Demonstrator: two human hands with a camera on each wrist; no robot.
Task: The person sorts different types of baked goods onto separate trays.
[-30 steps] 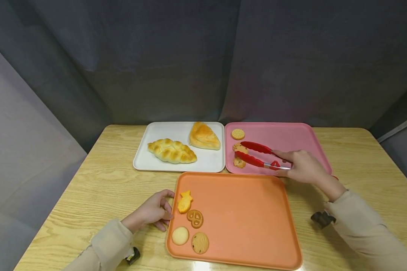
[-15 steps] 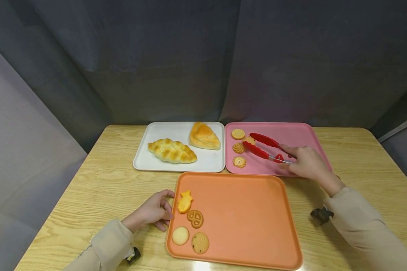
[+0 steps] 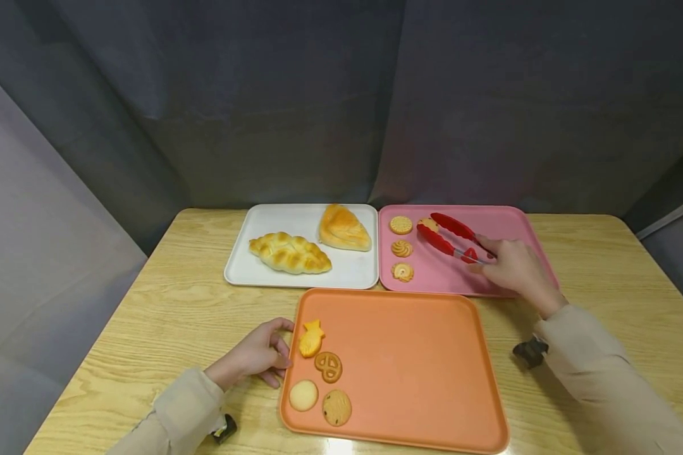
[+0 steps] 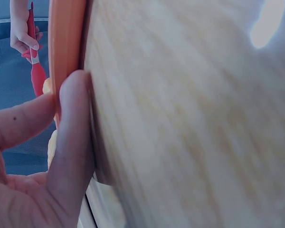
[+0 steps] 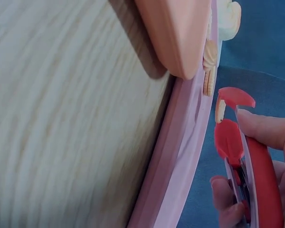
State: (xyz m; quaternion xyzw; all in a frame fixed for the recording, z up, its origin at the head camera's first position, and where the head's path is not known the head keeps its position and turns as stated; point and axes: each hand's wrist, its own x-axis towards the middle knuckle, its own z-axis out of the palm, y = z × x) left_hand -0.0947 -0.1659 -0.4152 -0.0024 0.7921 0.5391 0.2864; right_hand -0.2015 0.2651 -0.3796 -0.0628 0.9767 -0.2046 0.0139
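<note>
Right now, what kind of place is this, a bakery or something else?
Probably a staged tabletop set, not a bakery: a wooden table closed in by grey curtains, with a white tray of bread and a pink tray of cookies that the right hand works with red tongs.

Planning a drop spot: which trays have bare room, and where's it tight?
Most of the orange tray is bare, right of its four cookies at the left edge. The pink tray is bare at its right corner. Crowded: its left side, with three cookies, tongs, right hand; white tray, two breads.
</note>
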